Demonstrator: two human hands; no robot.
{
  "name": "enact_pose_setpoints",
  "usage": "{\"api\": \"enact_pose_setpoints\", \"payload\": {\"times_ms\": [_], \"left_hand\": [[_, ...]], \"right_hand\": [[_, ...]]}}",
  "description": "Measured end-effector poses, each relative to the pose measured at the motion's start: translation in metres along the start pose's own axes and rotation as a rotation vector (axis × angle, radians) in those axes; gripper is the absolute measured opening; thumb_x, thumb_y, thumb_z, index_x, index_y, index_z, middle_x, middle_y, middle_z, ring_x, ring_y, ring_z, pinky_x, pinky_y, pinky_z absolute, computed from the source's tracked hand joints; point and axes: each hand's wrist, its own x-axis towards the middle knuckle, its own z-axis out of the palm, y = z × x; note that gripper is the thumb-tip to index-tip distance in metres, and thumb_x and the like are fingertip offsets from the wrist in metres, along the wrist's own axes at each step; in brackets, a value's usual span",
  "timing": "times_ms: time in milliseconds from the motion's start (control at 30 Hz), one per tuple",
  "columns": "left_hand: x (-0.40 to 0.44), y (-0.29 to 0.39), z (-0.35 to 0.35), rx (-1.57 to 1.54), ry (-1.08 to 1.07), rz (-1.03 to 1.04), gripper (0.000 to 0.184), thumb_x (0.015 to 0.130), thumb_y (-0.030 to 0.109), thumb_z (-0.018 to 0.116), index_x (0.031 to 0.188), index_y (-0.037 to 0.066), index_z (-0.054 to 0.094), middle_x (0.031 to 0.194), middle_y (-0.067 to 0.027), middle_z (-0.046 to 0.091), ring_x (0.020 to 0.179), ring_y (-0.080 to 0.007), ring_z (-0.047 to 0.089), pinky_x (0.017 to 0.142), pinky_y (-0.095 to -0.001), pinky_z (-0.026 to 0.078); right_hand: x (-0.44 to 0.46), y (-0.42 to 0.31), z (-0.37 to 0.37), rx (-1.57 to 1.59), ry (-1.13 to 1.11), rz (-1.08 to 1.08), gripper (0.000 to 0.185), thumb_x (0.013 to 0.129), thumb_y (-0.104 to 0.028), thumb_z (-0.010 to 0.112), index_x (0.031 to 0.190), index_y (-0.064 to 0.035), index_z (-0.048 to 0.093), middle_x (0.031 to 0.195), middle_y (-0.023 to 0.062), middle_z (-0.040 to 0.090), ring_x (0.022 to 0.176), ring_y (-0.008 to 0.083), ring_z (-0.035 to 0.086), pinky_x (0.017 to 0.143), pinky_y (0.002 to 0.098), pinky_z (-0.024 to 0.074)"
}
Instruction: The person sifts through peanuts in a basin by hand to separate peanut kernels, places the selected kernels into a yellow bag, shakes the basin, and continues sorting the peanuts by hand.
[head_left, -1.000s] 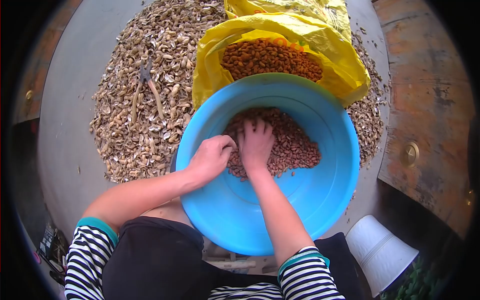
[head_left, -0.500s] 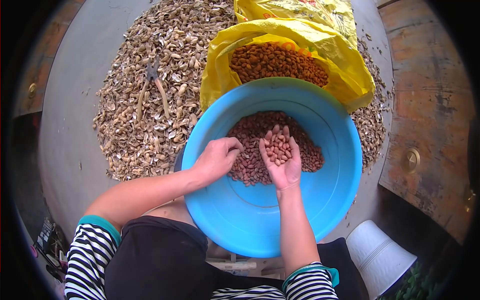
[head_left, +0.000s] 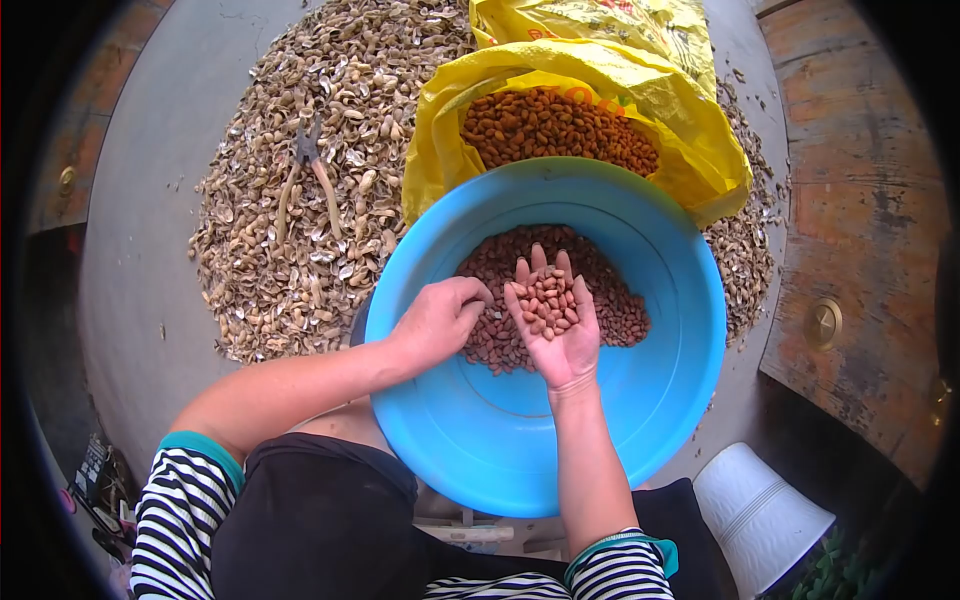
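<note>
My right hand (head_left: 567, 350) is palm up over the blue basin (head_left: 470, 440), cupping a small heap of shelled peanuts (head_left: 546, 303), with its fingertips stretched out. To its left, my left hand (head_left: 440, 320) hangs over the basin's left side. Its thumb and fingers are curled together, and whatever they may hold is hidden. Below both hands, a pile of reddish-brown peanut kernels (head_left: 495, 340) covers the back half of the basin floor.
Behind the basin stands an open yellow sack (head_left: 435, 150) full of kernels (head_left: 550, 125). Peanut shells (head_left: 260, 280) are heaped at left, with pliers (head_left: 310, 165) on top. More shells (head_left: 745, 250) lie right of the sack. A white bucket (head_left: 760, 520) sits at lower right.
My right hand has shifted slightly left and flattened, its fingers straighter and the peanuts spread on the palm. My left hand has barely moved.
</note>
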Motion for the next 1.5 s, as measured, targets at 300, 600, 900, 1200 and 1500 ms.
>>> {"api": "enact_pose_setpoints", "payload": {"times_ms": [300,600,900,1200,1500], "left_hand": [[0.0,-0.002,-0.001,0.007,0.01,0.034,0.016,0.084,0.004,0.052,0.094,-0.002,0.063,0.09,-0.0209,0.064,0.086,-0.0365,0.062,0.077,-0.0412,0.049],[0.001,-0.008,0.001,0.019,0.013,0.051,0.016,0.085,0.006,0.055,0.097,-0.001,0.064,0.088,-0.0162,0.065,0.078,-0.0269,0.063,0.071,-0.0349,0.049],[0.0,-0.007,-0.002,-0.009,0.025,-0.009,0.017,0.085,0.008,0.056,0.096,0.0,0.065,0.083,-0.0146,0.066,0.072,-0.0229,0.062,0.068,-0.0342,0.049],[-0.001,-0.005,-0.003,-0.023,0.012,-0.039,0.017,0.085,0.008,0.056,0.096,0.0,0.066,0.081,-0.0141,0.066,0.071,-0.0214,0.062,0.066,-0.034,0.049],[0.001,-0.004,-0.002,-0.016,0.01,-0.059,0.017,0.084,0.006,0.054,0.095,-0.001,0.066,0.084,-0.0174,0.066,0.078,-0.0279,0.063,0.072,-0.0374,0.05]], "right_hand": [[0.002,0.004,0.007,0.059,-0.014,0.032,0.033,0.098,-0.027,0.044,0.126,-0.0127,0.053,0.138,0.0095,0.047,0.131,0.0289,0.04,0.11,0.0512,0.0328],[0.057,-0.028,0.096,0.02,-0.031,-0.088,0.035,0.101,-0.026,0.037,0.125,-0.0056,0.05,0.133,0.0162,0.05,0.128,0.0332,0.042,0.109,0.054,0.0316],[0.066,-0.03,0.096,-0.85,0.161,-0.444,0.043,0.096,-0.01,0.043,0.134,0.0086,0.034,0.137,0.0211,0.041,0.126,0.034,0.043,0.111,0.0476,0.0317],[0.022,-0.033,-0.048,-1.686,0.589,-0.626,0.03,0.089,-0.001,0.046,0.116,0.005,0.058,0.116,0.0166,0.061,0.11,0.025,0.058,0.097,0.0347,0.0442],[0.063,-0.029,-0.045,-2.052,0.385,-0.936,0.03,0.084,-0.005,0.052,0.112,0.0021,0.059,0.111,0.0212,0.061,0.105,0.0347,0.057,0.093,0.0405,0.0428]]}}
